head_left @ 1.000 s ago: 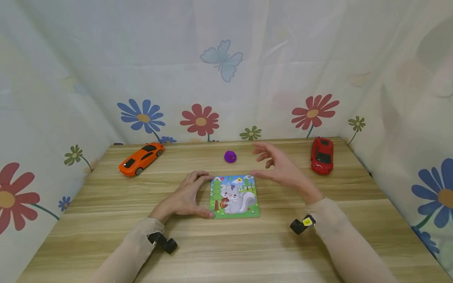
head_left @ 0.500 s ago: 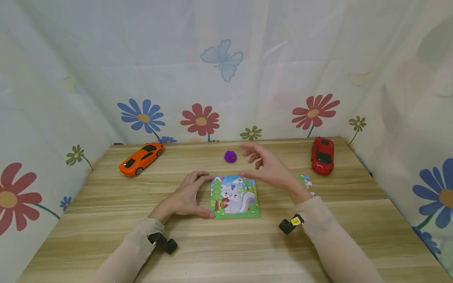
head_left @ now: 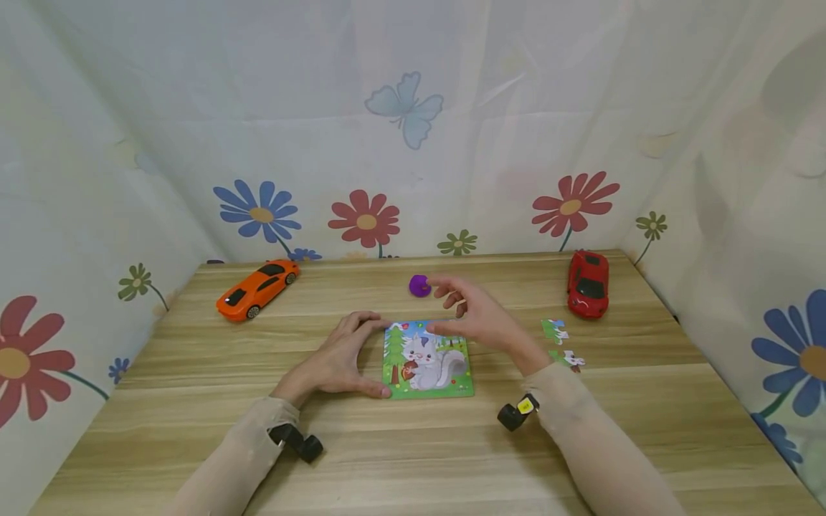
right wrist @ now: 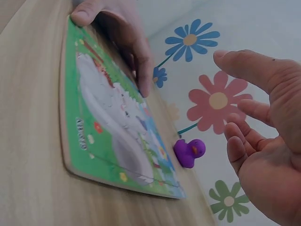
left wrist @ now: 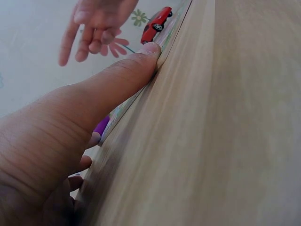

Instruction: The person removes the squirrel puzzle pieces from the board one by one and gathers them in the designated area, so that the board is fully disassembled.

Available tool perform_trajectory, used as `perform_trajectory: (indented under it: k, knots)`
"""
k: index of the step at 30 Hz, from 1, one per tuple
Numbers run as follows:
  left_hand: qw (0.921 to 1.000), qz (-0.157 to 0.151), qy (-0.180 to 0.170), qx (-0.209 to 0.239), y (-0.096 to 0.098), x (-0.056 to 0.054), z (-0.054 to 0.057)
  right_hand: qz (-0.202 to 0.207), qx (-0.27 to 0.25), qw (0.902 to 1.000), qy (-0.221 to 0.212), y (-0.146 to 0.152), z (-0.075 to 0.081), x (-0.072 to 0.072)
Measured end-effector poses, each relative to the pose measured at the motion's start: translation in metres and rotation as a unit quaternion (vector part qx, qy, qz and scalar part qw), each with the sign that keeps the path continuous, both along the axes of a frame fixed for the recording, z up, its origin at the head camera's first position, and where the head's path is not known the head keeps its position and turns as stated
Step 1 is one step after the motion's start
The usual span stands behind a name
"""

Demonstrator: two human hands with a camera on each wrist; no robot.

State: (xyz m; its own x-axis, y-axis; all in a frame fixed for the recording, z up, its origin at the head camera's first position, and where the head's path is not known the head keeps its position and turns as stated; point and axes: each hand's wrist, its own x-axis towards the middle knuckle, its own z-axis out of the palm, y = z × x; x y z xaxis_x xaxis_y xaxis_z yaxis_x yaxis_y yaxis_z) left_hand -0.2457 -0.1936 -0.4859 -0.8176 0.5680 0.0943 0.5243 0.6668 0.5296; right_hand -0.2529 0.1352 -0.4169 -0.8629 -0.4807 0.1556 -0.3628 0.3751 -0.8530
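A square squirrel picture puzzle board lies flat on the table. My left hand holds its left side, thumb at the near corner and fingers at the far one. In the left wrist view the thumb presses against the board's edge. My right hand hovers over the board's far right part, fingers loosely bent and thumb apart, with nothing between them. Two loose jigsaw pieces, one piece behind the other piece, lie right of the board, beyond my right wrist.
A purple toy duck sits behind the board, close beyond the right fingertips in the head view. An orange toy car stands at the back left, a red toy car at the back right. Flowered cloth hangs around the table.
My right hand has moved left and a little nearer, over the board. The two jigsaw pieces have come into sight from behind the right arm. My left hand and the board stay put.
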Motion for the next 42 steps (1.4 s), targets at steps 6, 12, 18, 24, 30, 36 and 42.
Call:
perform_trajectory:
  k: [6,12,18,24,30,36,42]
  knots:
    - [1.0,-0.002,0.006,0.003,0.001,0.002,0.002,0.005,0.029,0.9995,-0.011,-0.004,-0.015,-0.004]
    - [1.0,0.0,0.002,0.001,0.0,0.001,0.001,0.006,0.053,0.9985,-0.012,-0.006,-0.029,-0.005]
    - [1.0,0.003,-0.006,-0.004,0.0,0.0,-0.001,0.015,0.071,0.9974,0.008,-0.009,-0.041,-0.008]
    - [1.0,0.003,-0.004,-0.001,-0.001,0.0,-0.003,0.011,0.085,0.9963,0.005,-0.013,-0.043,-0.008]
    - [1.0,0.003,-0.005,-0.002,0.0,0.0,0.0,0.014,0.105,0.9944,0.002,-0.012,-0.044,-0.008]
    - [1.0,0.005,-0.006,-0.003,0.001,0.0,0.002,0.025,0.131,0.991,0.01,-0.014,-0.044,-0.007]
    - [1.0,0.006,-0.004,-0.005,0.001,0.002,0.001,0.027,0.147,0.9887,0.007,-0.016,-0.045,-0.006]
